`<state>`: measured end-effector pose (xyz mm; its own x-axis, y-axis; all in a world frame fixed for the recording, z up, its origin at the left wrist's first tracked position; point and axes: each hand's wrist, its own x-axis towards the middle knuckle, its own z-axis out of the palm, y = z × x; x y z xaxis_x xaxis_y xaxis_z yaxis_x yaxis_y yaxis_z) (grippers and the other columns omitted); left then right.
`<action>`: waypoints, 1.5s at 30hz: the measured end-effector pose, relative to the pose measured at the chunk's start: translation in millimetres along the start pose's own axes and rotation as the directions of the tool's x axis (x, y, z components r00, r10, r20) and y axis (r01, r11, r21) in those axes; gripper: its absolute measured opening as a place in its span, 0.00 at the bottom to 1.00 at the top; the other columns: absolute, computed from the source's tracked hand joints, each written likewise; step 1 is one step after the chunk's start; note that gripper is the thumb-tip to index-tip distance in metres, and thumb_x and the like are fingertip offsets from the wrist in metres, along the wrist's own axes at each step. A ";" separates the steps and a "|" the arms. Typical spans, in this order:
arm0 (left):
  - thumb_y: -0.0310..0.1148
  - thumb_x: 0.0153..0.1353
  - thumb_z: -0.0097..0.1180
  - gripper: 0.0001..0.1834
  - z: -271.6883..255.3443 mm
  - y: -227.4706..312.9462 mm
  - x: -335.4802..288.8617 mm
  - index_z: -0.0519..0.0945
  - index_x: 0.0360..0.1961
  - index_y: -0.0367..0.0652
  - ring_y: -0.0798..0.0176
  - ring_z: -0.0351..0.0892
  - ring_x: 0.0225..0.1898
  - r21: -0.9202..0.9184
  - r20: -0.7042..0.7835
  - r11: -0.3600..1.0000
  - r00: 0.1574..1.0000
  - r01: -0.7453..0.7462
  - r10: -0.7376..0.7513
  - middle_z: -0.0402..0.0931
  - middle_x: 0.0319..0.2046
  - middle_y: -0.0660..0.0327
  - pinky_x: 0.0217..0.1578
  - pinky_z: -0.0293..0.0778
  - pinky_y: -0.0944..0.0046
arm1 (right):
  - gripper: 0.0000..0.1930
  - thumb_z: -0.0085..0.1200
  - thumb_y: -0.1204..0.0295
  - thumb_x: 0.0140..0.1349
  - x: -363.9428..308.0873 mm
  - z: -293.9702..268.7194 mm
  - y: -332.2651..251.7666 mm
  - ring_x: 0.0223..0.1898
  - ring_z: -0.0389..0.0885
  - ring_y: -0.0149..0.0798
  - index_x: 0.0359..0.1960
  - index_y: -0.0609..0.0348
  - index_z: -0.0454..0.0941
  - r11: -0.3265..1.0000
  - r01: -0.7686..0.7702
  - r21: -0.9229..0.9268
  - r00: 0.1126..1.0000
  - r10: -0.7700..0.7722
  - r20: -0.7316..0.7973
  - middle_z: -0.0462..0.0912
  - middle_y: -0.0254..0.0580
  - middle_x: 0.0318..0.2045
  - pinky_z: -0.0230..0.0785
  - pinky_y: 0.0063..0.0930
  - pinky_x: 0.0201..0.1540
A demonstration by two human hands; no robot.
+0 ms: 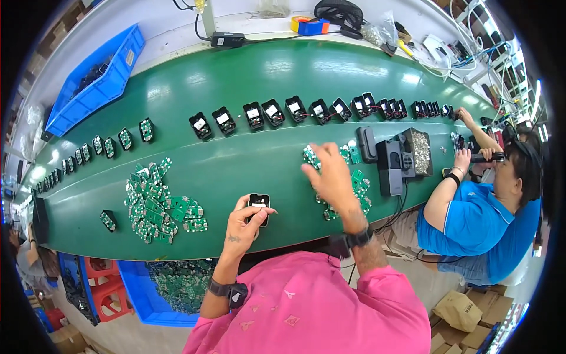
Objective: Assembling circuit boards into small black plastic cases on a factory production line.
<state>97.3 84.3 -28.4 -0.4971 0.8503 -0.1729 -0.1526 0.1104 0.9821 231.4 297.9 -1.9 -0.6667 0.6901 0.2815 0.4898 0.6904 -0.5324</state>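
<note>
Our left hand (239, 224) grips black case (258, 199) above near edge of green table (247, 162). Our right hand (333, 180), thumb and fingers apart, hangs over circuit boards (360, 187). Beyond, we see row of open cases (296, 110); farther left, blue bin (118, 81).

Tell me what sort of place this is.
Probably an electronics assembly workshop: a long green bench carries a row of black housings and heaps of green circuit boards, with a co-worker in blue at its right.
</note>
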 end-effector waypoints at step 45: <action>0.23 0.63 0.55 0.34 17.1 17.5 10.9 0.61 0.70 0.37 0.66 0.77 0.51 -0.185 -0.023 0.963 0.980 -0.198 0.197 0.69 0.61 0.52 0.52 0.75 0.66 | 0.12 0.60 0.73 0.65 -42.1 10.9 -61.1 0.19 0.74 0.22 0.44 0.63 0.70 0.444 -0.550 0.707 0.834 0.248 0.493 0.79 0.34 0.21 0.64 0.17 0.20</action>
<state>103.8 104.3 -11.9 -0.5372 0.8432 0.0228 -0.2063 -0.1575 0.9657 223.4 224.3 10.1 -0.7117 0.6394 -0.2910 0.1869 -0.2270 -0.9558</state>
